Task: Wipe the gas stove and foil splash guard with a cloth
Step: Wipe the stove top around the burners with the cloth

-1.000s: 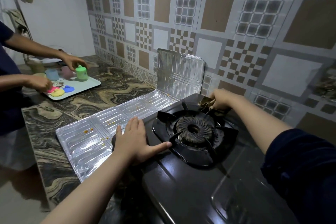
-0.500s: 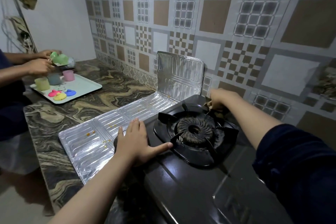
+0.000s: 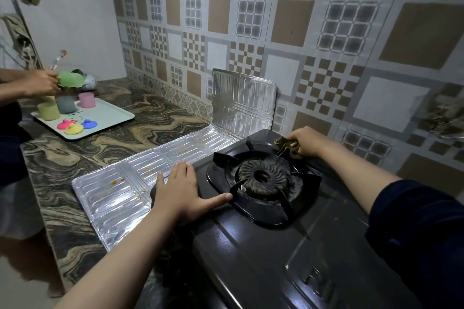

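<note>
Head view, kitchen counter, one paragraph of holdings. Gas stove (image 3: 263, 246): black, glossy top, set on the marbled counter (image 3: 150, 123) against the tiled wall (image 3: 301, 32); one burner (image 3: 263, 179) with a dusty ridged ring, seated under a black pan support (image 3: 266, 183). Foil splash guard (image 3: 155, 173): silver, ribbed, one panel lying flat on the counter just left of the stove with small orange-brown specks on it, a further panel standing upright against the wall behind the stove's far left corner. Left hand (image 3: 182, 193): laid flat, palm down, at the stove's left edge where it meets the foil; fingers straight and pressed together, thumb stretched out to the right along the stove top toward the pan support. Right hand (image 3: 305, 143): at the far side of the stove behind the burner, fingers curled and pinching a crumpled dark olive cloth (image 3: 285, 147) that touches the stove surface beside the pan support. Farther left on the counter: pale tray (image 3: 110, 118) carrying yellow, grey and pink cups and bright pink, yellow and blue lumps. Second person's hand (image 3: 41, 83) above the tray, holding a green cup (image 3: 71, 79).
</note>
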